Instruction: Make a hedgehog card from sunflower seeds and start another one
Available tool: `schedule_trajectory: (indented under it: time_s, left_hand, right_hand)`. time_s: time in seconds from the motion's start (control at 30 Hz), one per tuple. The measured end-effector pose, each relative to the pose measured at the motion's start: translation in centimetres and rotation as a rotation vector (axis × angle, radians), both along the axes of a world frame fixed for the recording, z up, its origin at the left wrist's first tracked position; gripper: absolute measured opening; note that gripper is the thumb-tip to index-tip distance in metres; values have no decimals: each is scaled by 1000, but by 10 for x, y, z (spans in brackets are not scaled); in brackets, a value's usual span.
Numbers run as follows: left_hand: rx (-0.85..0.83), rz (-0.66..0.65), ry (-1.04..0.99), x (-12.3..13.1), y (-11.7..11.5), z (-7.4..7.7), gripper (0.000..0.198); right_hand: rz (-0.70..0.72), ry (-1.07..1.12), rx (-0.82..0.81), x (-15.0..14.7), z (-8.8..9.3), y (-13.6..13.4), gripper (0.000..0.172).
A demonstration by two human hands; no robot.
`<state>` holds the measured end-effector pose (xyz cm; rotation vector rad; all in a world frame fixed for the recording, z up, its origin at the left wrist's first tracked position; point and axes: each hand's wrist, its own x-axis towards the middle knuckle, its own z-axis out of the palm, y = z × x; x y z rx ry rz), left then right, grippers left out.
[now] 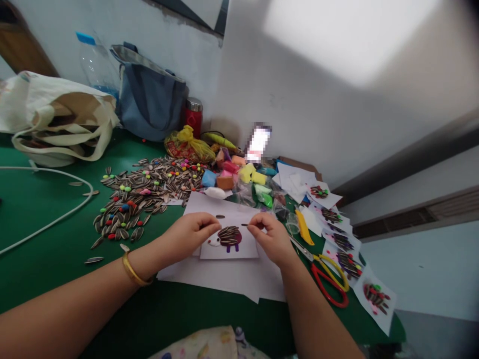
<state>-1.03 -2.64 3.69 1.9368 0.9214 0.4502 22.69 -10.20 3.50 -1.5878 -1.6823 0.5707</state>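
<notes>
My right hand (270,234) pinches a dark sunflower seed (244,225) between thumb and forefinger, just above the right side of a hedgehog picture (234,241). The hedgehog has a white face, a dark red body, purple legs and striped sunflower seeds laid as spines. It is on a small white card (213,253) over larger white sheets (224,276). My left hand (194,230) is at the card's left side, thumb and fingertips pressed together by the hedgehog's head; anything between them is hidden. A single loose seed (220,216) lies above the hedgehog.
A wide heap of sunflower seeds (164,179) with coloured bits spreads at the left. Coloured clay packs (225,182) sit behind the card. At the right are scissors (329,279), a yellow cutter (305,227) and several finished cards (374,299). Bags (149,97) stand at the back.
</notes>
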Motion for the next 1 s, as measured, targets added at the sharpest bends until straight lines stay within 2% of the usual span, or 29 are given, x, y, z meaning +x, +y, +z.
schedule_trajectory:
  time_s: [0.13, 0.33, 0.5, 0.7, 1.0]
  left_hand:
    - [214, 22, 251, -4, 6, -7, 36]
    - [411, -33, 493, -6, 4, -14, 42]
    - [425, -69, 579, -5, 4, -12, 40]
    - [409, -92, 567, -6, 4, -12, 39]
    - [412, -102, 565, -6, 5, -15, 39]
  right_hand:
    - [-25, -236, -122, 15, -10, 8, 10]
    - [13, -348, -110, 6, -17, 9, 11]
    - [33, -395, -77, 0, -20, 10, 11]
    - [29, -472, -46, -5, -23, 9, 11]
    - [21, -620, -81, -15, -15, 8, 11]
